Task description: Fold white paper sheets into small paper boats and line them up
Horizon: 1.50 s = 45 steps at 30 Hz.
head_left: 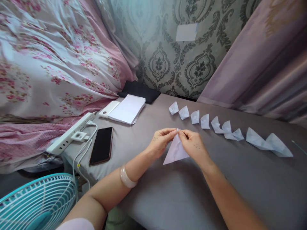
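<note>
A folded sheet of white paper, roughly triangular, hangs point up between my two hands above the grey cloth. My left hand pinches it near the top corner, thumb and fingers pressed together. On the other side of that corner, my right hand grips the paper the same way. The thumbs almost meet at the tip, and parts of the paper's right side are hidden behind the right hand. Beyond my hands stands a row of several small folded paper boats, with larger folded paper pieces at its right end.
A stack of white paper lies at the back left. Nearer are a black phone and a white power strip with cables. A turquoise fan stands at the lower left. The patterned wall bounds the back.
</note>
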### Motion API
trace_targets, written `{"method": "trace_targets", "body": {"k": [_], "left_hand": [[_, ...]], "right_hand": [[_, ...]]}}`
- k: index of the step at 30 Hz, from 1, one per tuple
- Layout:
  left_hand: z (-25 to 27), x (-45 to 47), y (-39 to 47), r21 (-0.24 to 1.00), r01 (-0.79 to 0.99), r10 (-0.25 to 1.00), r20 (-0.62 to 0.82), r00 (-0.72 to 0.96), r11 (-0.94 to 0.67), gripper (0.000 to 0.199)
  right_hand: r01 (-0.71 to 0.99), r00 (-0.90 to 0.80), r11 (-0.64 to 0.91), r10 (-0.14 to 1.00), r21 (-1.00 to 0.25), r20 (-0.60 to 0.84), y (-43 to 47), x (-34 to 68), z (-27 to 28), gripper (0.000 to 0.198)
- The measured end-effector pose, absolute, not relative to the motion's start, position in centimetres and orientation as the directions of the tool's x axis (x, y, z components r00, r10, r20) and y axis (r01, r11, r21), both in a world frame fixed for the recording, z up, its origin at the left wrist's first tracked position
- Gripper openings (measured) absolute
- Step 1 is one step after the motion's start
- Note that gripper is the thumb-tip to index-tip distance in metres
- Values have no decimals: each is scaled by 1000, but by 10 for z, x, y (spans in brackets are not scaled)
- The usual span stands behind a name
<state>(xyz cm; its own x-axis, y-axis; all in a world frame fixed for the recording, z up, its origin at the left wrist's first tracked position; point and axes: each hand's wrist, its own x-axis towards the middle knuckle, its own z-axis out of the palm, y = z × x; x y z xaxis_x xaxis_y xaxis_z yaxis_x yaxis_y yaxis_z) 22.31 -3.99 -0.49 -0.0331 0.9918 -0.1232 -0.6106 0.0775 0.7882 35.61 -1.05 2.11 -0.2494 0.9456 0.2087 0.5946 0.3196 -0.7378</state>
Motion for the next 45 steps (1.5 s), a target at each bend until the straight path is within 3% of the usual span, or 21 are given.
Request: {"method": "trace_targets", "body": {"k": [7,16,19,21,24,27,35,45], "left_hand": [[-7,218,-36,775,-618,978,-205,-43,135,26],[-4,220,-38,914,-402,979,-40,-201,-45,27],[-4,218,-37,894,-447,973,-73,-218,-33,28],[-4,216,-35,866,-500,968,-114,-224,-14,27],[-6,216,-34,836,-549,966,-149,-211,9,27],[-6,217,-34,830,-556,968,-168,-189,36,27],[-3,215,-36,806,-583,974,-199,-106,101,29],[-2,213,-35,827,-544,958,-251,-136,139,17]], "right_hand": [[646,-326,374,924,-665,202,-15,353,18,37],[464,-377,146,925,-874,-46,-9,359,18,45],[462,-287,131,958,-877,-8,-6,358,13,40],[369,-246,111,969,-923,18,-6,355,11,34],[124,-315,27,949,-992,-14,-8,348,9,38],[24,-321,-13,947,-1000,-20,-10,345,5,40],[15,-221,29,975,-999,25,-7,347,-2,40],[115,-262,139,959,-984,105,-11,345,-1,30]]}}
